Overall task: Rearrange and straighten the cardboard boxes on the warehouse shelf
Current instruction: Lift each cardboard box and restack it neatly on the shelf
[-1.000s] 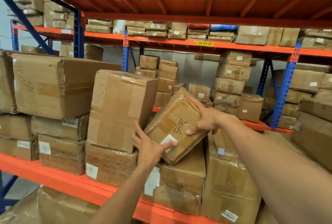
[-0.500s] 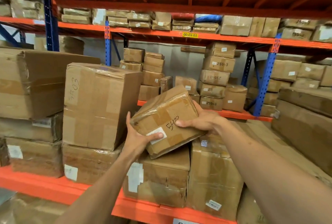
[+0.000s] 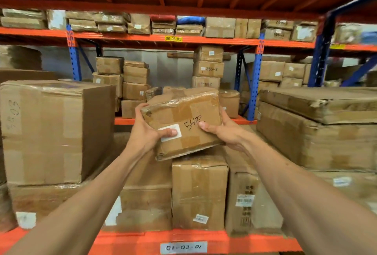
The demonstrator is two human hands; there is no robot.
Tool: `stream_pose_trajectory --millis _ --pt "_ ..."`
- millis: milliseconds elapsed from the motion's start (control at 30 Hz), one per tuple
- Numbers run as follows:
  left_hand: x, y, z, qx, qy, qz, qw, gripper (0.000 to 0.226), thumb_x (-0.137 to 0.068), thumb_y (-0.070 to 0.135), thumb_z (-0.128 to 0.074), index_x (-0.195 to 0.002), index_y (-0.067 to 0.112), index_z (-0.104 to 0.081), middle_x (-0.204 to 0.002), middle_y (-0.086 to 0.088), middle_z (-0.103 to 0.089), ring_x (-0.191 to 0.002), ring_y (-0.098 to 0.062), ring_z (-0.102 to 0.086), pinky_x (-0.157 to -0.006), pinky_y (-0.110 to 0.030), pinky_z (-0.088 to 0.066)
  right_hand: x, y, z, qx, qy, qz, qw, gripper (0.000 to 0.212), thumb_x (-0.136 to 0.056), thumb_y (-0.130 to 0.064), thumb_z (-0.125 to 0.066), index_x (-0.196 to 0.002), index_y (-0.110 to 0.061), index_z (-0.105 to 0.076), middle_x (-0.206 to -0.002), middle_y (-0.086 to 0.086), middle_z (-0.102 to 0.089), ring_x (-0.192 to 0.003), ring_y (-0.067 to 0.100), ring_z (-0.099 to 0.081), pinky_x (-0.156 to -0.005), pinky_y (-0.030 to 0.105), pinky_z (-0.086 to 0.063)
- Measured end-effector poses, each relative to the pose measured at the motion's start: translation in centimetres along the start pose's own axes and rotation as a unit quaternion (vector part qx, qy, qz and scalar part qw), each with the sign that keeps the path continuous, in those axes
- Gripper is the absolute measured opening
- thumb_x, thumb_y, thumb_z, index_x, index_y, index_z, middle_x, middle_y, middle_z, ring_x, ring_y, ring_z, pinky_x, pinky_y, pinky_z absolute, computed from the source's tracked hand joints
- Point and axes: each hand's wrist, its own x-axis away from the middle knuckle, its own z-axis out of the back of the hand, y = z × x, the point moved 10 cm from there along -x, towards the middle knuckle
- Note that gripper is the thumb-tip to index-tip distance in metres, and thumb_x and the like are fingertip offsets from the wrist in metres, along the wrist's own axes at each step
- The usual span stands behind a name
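A small taped cardboard box (image 3: pixel 183 117) with a white label and a handwritten number is held between both hands, slightly tilted, just above a taller box (image 3: pixel 200 191) on the orange shelf (image 3: pixel 130 242). My left hand (image 3: pixel 146 134) grips its left side, thumb on the label. Gripping the right side is my right hand (image 3: pixel 224 130), thumb on the front face. The box's lower edge sits close to the top of the boxes beneath; contact cannot be told.
A large box (image 3: pixel 53 132) stands at the left on a flatter box. Wide flat cartons (image 3: pixel 318 130) are stacked at the right. Blue uprights (image 3: pixel 256 83) and another rack of small boxes (image 3: pixel 134 83) stand behind. An orange deck hangs overhead.
The held box has turned from steeply tilted to nearly level and now faces me squarely. My view has shifted right, so the box and hands sit centred.
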Motion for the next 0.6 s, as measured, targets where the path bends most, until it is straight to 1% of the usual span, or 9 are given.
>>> stream_pose_trajectory --millis 100,200,233,300,367,400,467,533,600 --pt "0.4 2.2 -5.3 -0.009 -0.031 -0.01 0.999 0.12 -0.047 0.022 -0.103 -0.139 0.034 -0.028 -0.124 0.017 -0.055 -0.118 -0.007 -0.057 -0.104 -0.032 -0.045 2.9 1.1 5.3 -0.019 0.038 0.008 0.999 0.126 -0.054 -0.052 -0.098 -0.155 -0.047 -0.021 -0.133 -0.006 -0.062 -0.113 0.016 -0.067 -0.104 0.046 -0.05" --pt "1.5 4.1 -11.6 -0.025 -0.075 -0.014 0.997 0.124 -0.046 0.028 -0.103 -0.143 0.034 -0.026 -0.12 0.023 -0.054 -0.117 -0.008 -0.055 -0.104 -0.033 -0.044 6.7 3.4 10.6 -0.045 0.072 -0.004 0.996 0.112 -0.059 -0.05 -0.097 -0.147 -0.052 -0.028 -0.132 -0.006 -0.064 -0.111 0.014 -0.068 -0.101 0.043 -0.052" --pt "2.0 4.6 -13.6 -0.032 -0.09 -0.017 0.995 0.126 -0.046 0.029 -0.103 -0.145 0.033 -0.025 -0.12 0.023 -0.055 -0.117 -0.008 -0.056 -0.104 -0.033 -0.044 8.0 4.2 12.2 -0.05 0.086 -0.007 0.995 0.11 -0.058 -0.05 -0.097 -0.145 -0.053 -0.029 -0.132 -0.005 -0.064 -0.111 0.013 -0.068 -0.1 0.042 -0.052" --pt "3.0 5.4 -17.8 -0.04 -0.124 -0.019 0.991 0.127 -0.047 0.028 -0.103 -0.145 0.034 -0.022 -0.123 0.018 -0.057 -0.115 -0.006 -0.058 -0.107 -0.035 -0.045 10.3 6.3 15.2 -0.064 0.107 -0.022 0.992 0.116 -0.054 -0.051 -0.098 -0.146 -0.049 -0.028 -0.133 -0.004 -0.064 -0.112 0.016 -0.068 -0.102 0.044 -0.052" --pt "3.8 5.5 -21.4 -0.04 -0.145 -0.011 0.989 0.128 -0.049 0.023 -0.102 -0.145 0.039 -0.02 -0.13 0.01 -0.058 -0.118 -0.01 -0.059 -0.11 -0.043 -0.045 12.4 8.0 17.7 -0.06 0.123 -0.041 0.99 0.113 -0.057 -0.05 -0.096 -0.148 -0.043 -0.029 -0.133 -0.002 -0.063 -0.112 0.017 -0.067 -0.101 0.045 -0.052" --pt "4.1 5.5 -22.7 -0.041 -0.146 -0.007 0.988 0.129 -0.05 0.022 -0.102 -0.146 0.04 -0.018 -0.132 0.006 -0.058 -0.122 -0.015 -0.058 -0.111 -0.047 -0.044 13.0 8.3 18.8 -0.033 0.134 -0.05 0.989 0.106 -0.062 -0.049 -0.094 -0.147 -0.039 -0.031 -0.133 -0.002 -0.063 -0.111 0.016 -0.066 -0.1 0.045 -0.052" --pt "4.2 5.4 -24.3 -0.046 -0.146 0.001 0.988 0.129 -0.052 0.02 -0.101 -0.146 0.042 -0.015 -0.134 0.005 -0.056 -0.127 -0.019 -0.055 -0.112 -0.05 -0.042 13.4 7.7 21.1 0.073 0.162 -0.065 0.982 0.095 -0.068 -0.048 -0.09 -0.146 -0.027 -0.039 -0.132 -0.002 -0.063 -0.113 0.018 -0.063 -0.101 0.044 -0.051" --pt "3.9 5.0 -24.9 -0.055 -0.145 0.007 0.988 0.128 -0.053 0.019 -0.101 -0.144 0.042 -0.014 -0.13 0.009 -0.056 -0.126 -0.019 -0.055 -0.112 -0.05 -0.042 12.8 6.1 22.6 0.202 0.182 -0.085 0.959 0.086 -0.066 -0.046 -0.092 -0.136 -0.013 -0.055 -0.129 0.005 -0.066 -0.115 0.025 -0.062 -0.1 0.04 -0.049" --pt "3.6 4.5 -25.0 -0.067 -0.145 0.017 0.987 0.126 -0.054 0.019 -0.101 -0.14 0.046 -0.013 -0.124 0.015 -0.055 -0.122 -0.017 -0.057 -0.111 -0.049 -0.044 12.1 4.6 23.2 0.299 0.185 -0.114 0.929 0.083 -0.06 -0.047 -0.095 -0.124 -0.005 -0.063 -0.123 0.011 -0.067 -0.112 0.031 -0.063 -0.098 0.039 -0.05"
